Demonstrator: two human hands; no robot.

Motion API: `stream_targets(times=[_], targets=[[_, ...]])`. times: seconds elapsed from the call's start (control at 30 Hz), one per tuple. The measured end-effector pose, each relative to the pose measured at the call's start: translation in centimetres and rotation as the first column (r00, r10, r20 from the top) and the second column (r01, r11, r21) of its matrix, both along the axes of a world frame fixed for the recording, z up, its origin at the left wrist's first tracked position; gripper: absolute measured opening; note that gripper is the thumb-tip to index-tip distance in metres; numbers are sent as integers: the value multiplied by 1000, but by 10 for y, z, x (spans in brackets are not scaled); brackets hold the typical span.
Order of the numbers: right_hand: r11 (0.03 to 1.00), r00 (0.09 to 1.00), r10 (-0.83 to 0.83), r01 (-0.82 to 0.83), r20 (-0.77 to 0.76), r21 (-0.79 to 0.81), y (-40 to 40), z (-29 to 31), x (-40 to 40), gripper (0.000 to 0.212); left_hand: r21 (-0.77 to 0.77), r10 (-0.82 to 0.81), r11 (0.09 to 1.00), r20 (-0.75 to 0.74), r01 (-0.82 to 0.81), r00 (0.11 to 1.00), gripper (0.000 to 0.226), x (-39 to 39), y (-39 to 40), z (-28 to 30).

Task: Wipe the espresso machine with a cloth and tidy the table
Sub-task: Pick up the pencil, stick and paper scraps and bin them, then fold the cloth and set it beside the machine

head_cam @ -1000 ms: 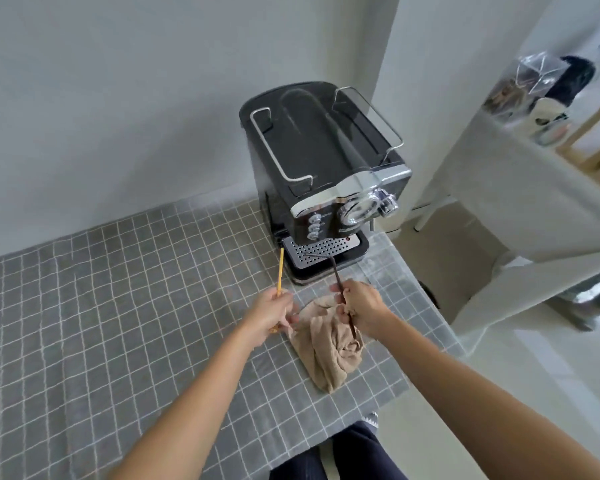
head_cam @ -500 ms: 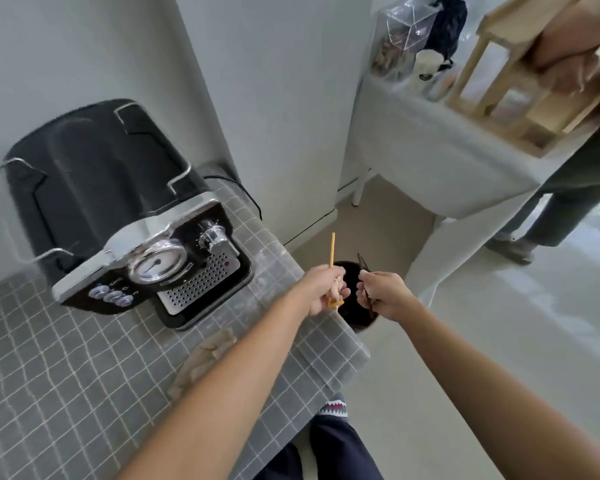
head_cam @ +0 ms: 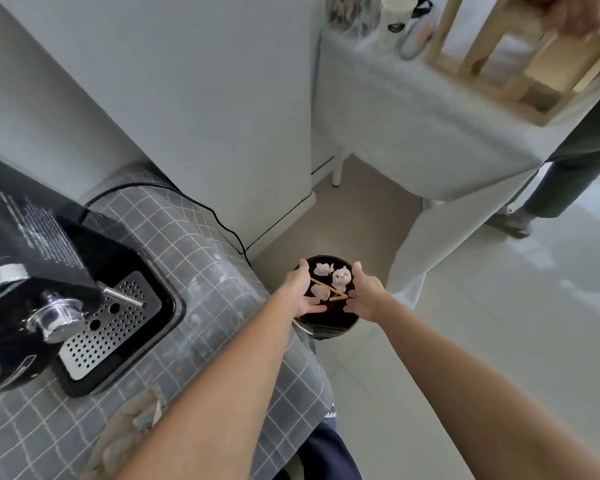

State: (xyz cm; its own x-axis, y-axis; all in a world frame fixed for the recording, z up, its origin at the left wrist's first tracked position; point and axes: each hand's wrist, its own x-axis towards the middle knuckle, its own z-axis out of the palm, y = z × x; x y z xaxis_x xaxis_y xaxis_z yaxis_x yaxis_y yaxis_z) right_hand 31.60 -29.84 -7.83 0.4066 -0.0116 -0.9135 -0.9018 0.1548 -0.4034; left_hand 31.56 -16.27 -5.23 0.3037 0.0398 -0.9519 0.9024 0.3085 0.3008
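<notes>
The black and chrome espresso machine (head_cam: 45,299) stands at the left on the table with the grey checked cover (head_cam: 201,265). A beige cloth (head_cam: 125,431) lies crumpled on the table under my left forearm. Beyond the table's right edge a black bin (head_cam: 326,320) sits on the floor, holding crumpled tissues and a yellow stick (head_cam: 329,292). My left hand (head_cam: 303,292) and my right hand (head_cam: 362,294) hover over the bin, fingers spread, nothing in them.
A black power cord (head_cam: 219,223) runs off the table's back edge to the floor. A white-covered table (head_cam: 413,133) with bottles and a wooden rack stands at the upper right. Another person's legs (head_cam: 551,188) stand beside it.
My view swung right from the table to the bin. Both hands carried the sticks over the bin and let them go; the yellow stick now lies inside.
</notes>
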Motion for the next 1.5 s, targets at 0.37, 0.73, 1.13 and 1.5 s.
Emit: stream_targets(times=[0.37,0.73,1.13,1.5], targets=[[996,994,80,-82,-76,-32,-5,-7,-1,39,65,82,994,88,-87,993,63,-10,21,3],[936,900,341,-299,272,-187,69,64,-27,21,279,-90,959,452,-45,887,45,-75,84,97],[291,153,951,-730,267,-618,209,112,-175,22,907,-137,421,92,-26,986,38,-312,217,65],[603,605,786,-709,122,-365,282,103,-208,57,456,257,786,374,-418,891,46,-342,225,62]])
